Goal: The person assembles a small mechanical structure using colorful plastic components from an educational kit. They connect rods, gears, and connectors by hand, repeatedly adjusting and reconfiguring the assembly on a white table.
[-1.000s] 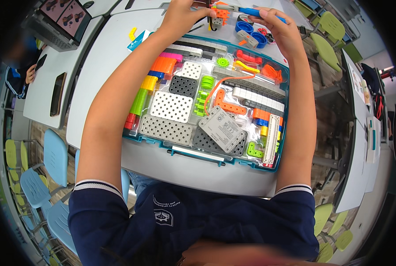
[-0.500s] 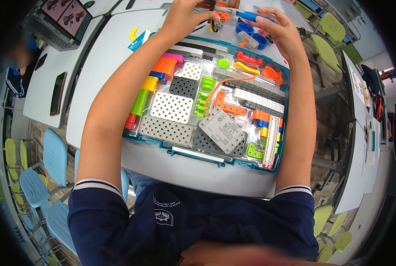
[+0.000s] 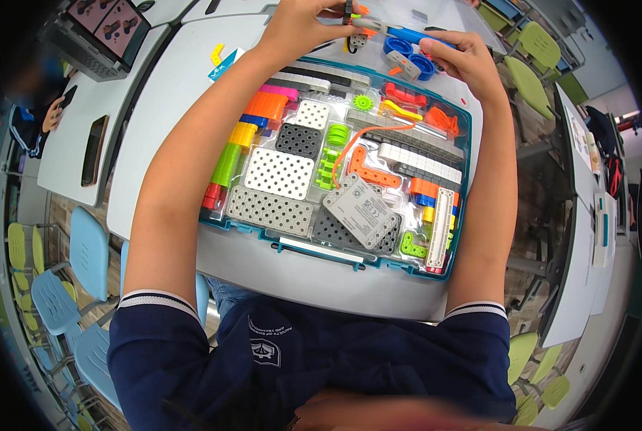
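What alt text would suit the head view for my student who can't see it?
A left hand holds a small assembly and a right hand holds a blue-handled tool, above a teal case of colourful parts. A grey block and an orange cable lie over the parts.

Navy short-sleeved shirt (image 3: 378, 352), white-striped cuffs (image 3: 160, 297), white chest emblem (image 3: 265, 352)
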Motion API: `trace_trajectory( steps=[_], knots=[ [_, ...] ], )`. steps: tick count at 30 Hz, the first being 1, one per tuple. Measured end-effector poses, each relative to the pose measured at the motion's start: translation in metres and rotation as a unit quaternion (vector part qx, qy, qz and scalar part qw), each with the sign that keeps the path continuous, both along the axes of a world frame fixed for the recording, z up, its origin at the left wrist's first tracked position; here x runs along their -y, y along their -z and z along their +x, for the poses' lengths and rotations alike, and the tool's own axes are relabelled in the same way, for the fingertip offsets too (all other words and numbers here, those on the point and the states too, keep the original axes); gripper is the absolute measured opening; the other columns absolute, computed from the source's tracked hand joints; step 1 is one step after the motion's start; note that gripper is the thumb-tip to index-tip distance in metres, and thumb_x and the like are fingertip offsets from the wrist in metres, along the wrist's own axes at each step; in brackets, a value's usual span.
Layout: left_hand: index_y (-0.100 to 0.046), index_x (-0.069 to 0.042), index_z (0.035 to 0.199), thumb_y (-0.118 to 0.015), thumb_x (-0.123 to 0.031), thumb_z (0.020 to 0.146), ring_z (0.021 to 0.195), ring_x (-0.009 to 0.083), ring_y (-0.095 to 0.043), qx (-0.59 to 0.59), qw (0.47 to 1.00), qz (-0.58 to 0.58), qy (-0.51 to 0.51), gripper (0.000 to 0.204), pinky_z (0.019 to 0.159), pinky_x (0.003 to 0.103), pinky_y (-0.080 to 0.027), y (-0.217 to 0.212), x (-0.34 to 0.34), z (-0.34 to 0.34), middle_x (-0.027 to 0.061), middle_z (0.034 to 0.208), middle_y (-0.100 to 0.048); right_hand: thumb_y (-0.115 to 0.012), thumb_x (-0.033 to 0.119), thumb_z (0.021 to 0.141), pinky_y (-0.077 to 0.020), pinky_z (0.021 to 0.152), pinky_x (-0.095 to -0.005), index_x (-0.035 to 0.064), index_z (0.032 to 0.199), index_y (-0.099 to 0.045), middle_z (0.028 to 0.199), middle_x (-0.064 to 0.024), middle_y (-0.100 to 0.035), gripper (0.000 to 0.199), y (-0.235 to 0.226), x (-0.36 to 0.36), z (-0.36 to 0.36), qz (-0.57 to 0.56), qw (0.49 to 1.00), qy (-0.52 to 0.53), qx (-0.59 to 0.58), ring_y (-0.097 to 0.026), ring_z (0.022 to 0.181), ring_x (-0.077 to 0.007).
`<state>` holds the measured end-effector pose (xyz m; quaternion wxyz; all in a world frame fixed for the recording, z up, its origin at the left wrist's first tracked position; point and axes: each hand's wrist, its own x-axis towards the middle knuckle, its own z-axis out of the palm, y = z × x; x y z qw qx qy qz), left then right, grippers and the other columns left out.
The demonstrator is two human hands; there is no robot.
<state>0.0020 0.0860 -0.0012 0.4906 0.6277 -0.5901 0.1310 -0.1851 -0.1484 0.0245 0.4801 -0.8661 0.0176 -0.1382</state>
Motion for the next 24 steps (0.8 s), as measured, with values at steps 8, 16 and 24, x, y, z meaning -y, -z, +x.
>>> trace_trajectory(
  steps=[8, 16, 24],
  knots=[
    [-0.075, 0.0, 0.107, -0.085, -0.009, 0.08, 0.082, 0.021, -0.075, 0.156, 0.988, 0.002, 0.0, 0.03, 0.077, 0.029, -0.062, -0.004, 0.005, -0.004, 0.0132, 0.094, -0.076, -0.076, 0.03, 0.093, -0.0216, 0.047, -0.0215, 0.0, 0.11, -0.078, 0.063, 0.0051, -0.053, 0.035, 0.016, 0.034, -0.006, 0.092, 0.994, -0.051, 0.005, -0.035, 0.052, -0.0008],
    [-0.073, 0.0, 0.107, -0.081, -0.007, 0.085, 0.084, 0.0161, -0.074, 0.023, 0.999, 0.031, -0.013, 0.025, 0.081, 0.029, -0.061, -0.007, -0.005, 0.01, 0.0127, 0.094, -0.075, -0.076, 0.032, 0.094, -0.0193, 0.046, -0.0207, 0.0007, 0.109, -0.077, 0.064, 0.0069, -0.049, 0.034, 0.024, 0.07, -0.035, 0.161, 0.984, 0.075, -0.019, -0.031, 0.049, 0.0002],
    [-0.073, 0.001, 0.103, -0.078, -0.011, 0.089, 0.074, 0.019, -0.071, 0.156, 0.987, -0.02, -0.018, 0.018, 0.069, 0.031, -0.056, -0.003, 0.004, 0.0, 0.0113, 0.091, -0.075, -0.075, 0.03, 0.095, -0.0198, 0.045, -0.021, -0.0007, 0.11, -0.076, 0.065, 0.0049, -0.051, 0.035, 0.031, 0.046, -0.005, 0.148, 0.989, -0.002, -0.013, -0.031, 0.048, -0.0006]
  ],
)
